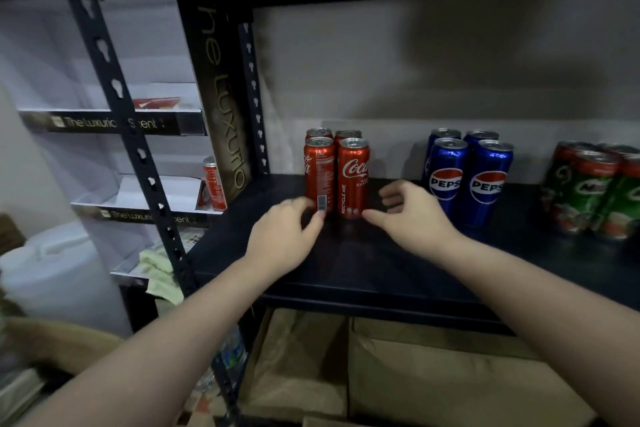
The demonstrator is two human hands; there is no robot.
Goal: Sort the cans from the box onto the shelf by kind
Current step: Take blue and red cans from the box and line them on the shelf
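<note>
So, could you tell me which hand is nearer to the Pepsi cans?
Right. The right hand sits just left of the Pepsi cans; the left hand is farther left, at the Coca-Cola cans.

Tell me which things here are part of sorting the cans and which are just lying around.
Job: Coca-Cola cans, Pepsi cans, green Milo cans, black shelf, both hands.
Lying about: lone red can on the white display rack, cardboard boxes below, yellow cloth.

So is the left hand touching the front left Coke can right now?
Touching. In the head view, the left hand's thumb tip rests against the bottom of the front left Coke can, beside its barcode, with no gap visible.
</note>
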